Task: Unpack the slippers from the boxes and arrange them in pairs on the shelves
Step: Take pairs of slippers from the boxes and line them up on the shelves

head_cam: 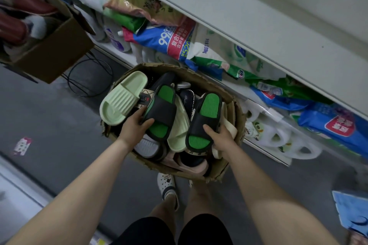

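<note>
A worn cardboard box stands on the floor below me, heaped with slippers. My left hand grips one black slipper with a green insole by its heel side. My right hand grips the matching black and green slipper at its heel. Both slippers sit just above the heap. A pale green slide lies at the box's left rim, and a second pale green one lies between the two held slippers. Grey, beige and dark slippers fill the rest.
A white shelf unit runs diagonally along the right, its lower tier packed with detergent bags and white jugs. A second cardboard box with dark red slippers sits upper left. A black cable loop lies on the grey floor.
</note>
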Demonstrator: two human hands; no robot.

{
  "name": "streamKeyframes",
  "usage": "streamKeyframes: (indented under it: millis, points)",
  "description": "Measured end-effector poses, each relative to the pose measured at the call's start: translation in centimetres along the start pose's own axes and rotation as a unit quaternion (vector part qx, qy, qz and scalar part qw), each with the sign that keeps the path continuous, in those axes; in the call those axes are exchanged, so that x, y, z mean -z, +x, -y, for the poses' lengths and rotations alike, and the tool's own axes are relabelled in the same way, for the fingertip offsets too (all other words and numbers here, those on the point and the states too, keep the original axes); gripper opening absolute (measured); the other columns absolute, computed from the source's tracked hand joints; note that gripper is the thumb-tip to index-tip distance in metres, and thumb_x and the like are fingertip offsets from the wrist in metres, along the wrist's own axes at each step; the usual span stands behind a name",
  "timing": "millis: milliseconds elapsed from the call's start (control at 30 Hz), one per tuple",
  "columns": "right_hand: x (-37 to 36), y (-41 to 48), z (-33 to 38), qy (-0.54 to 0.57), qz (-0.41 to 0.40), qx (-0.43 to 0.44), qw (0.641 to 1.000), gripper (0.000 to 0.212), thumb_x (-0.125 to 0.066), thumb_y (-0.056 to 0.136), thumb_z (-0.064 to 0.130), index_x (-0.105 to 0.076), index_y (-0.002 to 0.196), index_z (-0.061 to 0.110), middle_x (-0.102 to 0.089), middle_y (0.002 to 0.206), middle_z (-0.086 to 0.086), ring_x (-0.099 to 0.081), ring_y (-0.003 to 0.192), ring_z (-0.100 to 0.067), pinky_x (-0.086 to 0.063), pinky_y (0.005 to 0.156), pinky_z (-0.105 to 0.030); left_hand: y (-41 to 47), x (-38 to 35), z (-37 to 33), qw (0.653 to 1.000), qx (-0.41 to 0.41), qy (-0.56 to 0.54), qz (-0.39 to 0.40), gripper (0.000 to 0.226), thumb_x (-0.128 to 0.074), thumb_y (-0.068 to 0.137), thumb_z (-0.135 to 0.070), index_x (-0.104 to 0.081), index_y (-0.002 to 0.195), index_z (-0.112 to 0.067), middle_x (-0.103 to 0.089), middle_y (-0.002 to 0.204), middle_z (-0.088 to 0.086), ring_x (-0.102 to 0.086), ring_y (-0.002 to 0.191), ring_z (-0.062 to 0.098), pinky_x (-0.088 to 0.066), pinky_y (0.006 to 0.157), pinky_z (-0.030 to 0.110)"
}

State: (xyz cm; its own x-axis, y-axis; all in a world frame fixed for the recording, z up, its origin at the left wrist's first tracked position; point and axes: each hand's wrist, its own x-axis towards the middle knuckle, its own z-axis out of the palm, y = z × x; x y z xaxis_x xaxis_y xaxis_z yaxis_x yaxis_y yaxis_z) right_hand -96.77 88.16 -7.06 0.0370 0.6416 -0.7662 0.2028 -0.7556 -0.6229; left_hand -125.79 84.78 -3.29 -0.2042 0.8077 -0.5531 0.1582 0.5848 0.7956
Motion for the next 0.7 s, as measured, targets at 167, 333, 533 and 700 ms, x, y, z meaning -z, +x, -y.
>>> streamKeyframes:
  millis: [167,333,533,700]
  points:
    - [0.1,-3.7,2.1,-0.051,-0.025,0.083,0.995,0.065,-0.065,0.093,0.026,-0.032,0.149,0.022,-0.053,0.134,-0.001,-0.054,0.120,-0.022,-0.047,0.102,-0.040,-1.5,0.0,-1.5,1.000,-0.014,-0.017,-0.004,0.053,-0.060,0.093,-0.010,-0.042,0.143,-0.014,-0.061,0.122,0.016,-0.060,0.113,0.029,-0.051,0.095,0.044]
    - [2.9,-7.8,2.7,-0.085,-0.073,0.160,0.981,0.062,-0.063,0.085,0.049,-0.041,0.141,0.034,-0.058,0.133,0.001,-0.059,0.116,-0.022,-0.049,0.100,-0.045,-4.5,-1.1,-4.2,0.997,-0.048,-0.051,0.034,0.049,-0.053,0.095,-0.003,-0.043,0.142,-0.015,-0.065,0.107,0.009,-0.064,0.089,0.008,-0.054,0.067,0.014]
    - [9.1,-13.5,2.9,-0.043,-0.151,0.248,0.956,0.047,-0.063,0.094,0.030,-0.047,0.138,0.026,-0.060,0.131,0.003,-0.058,0.119,-0.017,-0.050,0.100,-0.042,-6.3,-5.5,-9.1,0.985,-0.131,-0.065,0.091,0.051,-0.053,0.095,-0.001,-0.042,0.142,-0.016,-0.048,0.140,0.016,-0.062,0.110,0.015,-0.053,0.067,0.014]
    - [16.1,-16.7,2.1,-0.004,-0.239,0.271,0.932,0.047,-0.065,0.093,0.028,-0.048,0.137,0.028,-0.061,0.121,0.011,-0.059,0.107,-0.006,-0.051,0.085,-0.015,-8.3,-12.2,-14.4,0.972,-0.175,-0.070,0.140,0.049,-0.052,0.095,0.000,-0.042,0.140,-0.016,-0.065,0.110,0.007,-0.066,0.084,0.000,-0.053,0.070,0.014]
